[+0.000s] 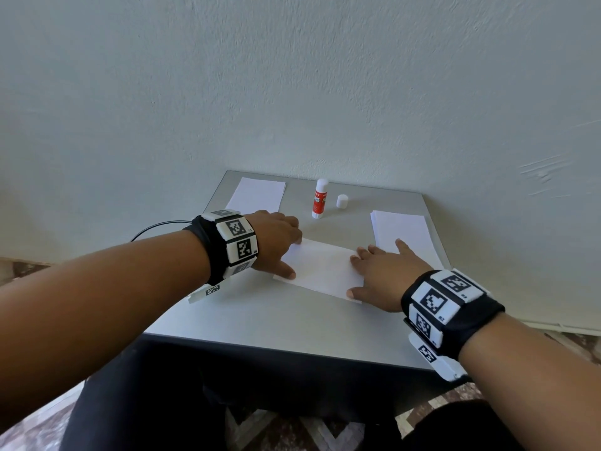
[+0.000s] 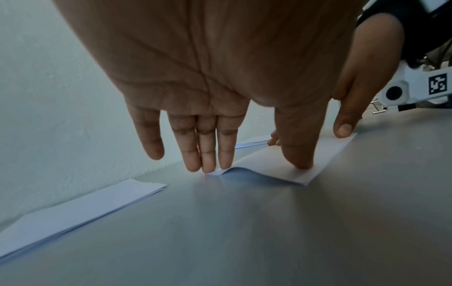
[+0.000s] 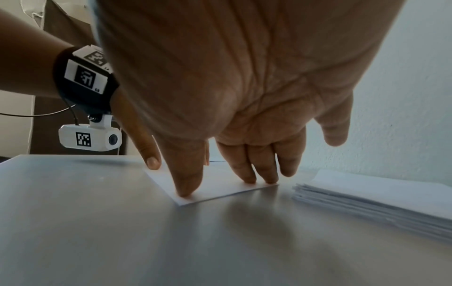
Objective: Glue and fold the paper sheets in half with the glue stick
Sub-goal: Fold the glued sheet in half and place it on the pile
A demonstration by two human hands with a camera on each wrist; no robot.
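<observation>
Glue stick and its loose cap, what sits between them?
Nothing: bare table separates the upright glue stick from the cap, seen in the head view.

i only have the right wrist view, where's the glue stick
Observer: The red-and-white glue stick stands upright at the back of the grey table, behind the folded white paper sheet.
Operator: capped?
Observer: No. Its small white cap stands apart, just right of it.
Operator: sheet flat on the left end?
Observer: Not fully. In the left wrist view that edge bows up between the left hand fingers and thumb.
Operator: other stack?
Observer: A thin white paper stack lies at back left.
</observation>
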